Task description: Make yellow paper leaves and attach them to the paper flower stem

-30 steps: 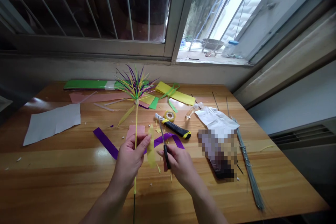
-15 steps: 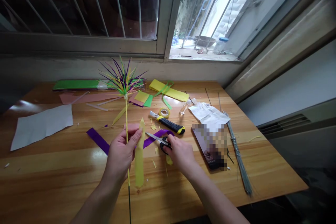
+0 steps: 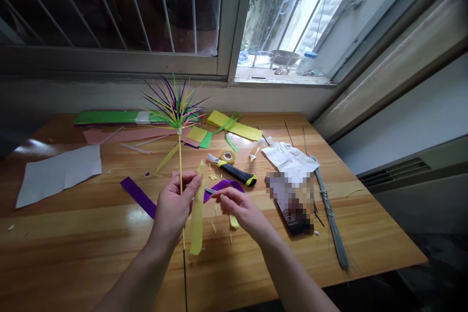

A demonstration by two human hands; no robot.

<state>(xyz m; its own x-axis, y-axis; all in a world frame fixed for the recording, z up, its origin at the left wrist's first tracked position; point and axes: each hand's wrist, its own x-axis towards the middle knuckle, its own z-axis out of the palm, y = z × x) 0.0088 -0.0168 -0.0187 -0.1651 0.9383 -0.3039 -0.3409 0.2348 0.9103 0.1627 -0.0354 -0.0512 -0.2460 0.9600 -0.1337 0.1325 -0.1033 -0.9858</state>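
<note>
My left hand (image 3: 174, 204) is closed on a paper flower's thin stem (image 3: 180, 161), wrapped in yellow with a bare dark lower end. The flower's head (image 3: 178, 107) is a spray of narrow purple, green, yellow and pink spikes. Between the same thumb and fingers hangs a yellow paper strip (image 3: 197, 219), pointed at the top. My right hand (image 3: 237, 207) is closed on a pair of scissors (image 3: 209, 190). Only a bit of blade shows, close to the strip's right side; the handles are hidden by the fingers. Behind the blade lies a purple paper strip (image 3: 226, 185).
Beyond my hands lie a utility knife (image 3: 237, 174), a tape roll (image 3: 227, 156), a small clear bottle (image 3: 256, 148) and folded yellow paper (image 3: 237, 126). To the right are a white tissue (image 3: 290, 161), a phone (image 3: 292, 209) and a wire bundle (image 3: 331, 214). White paper (image 3: 58, 174) lies left.
The flower and yellow strip have shifted slightly right with my left hand. My right fingers have moved up and left over the scissors, whose black handles no longer show.
</note>
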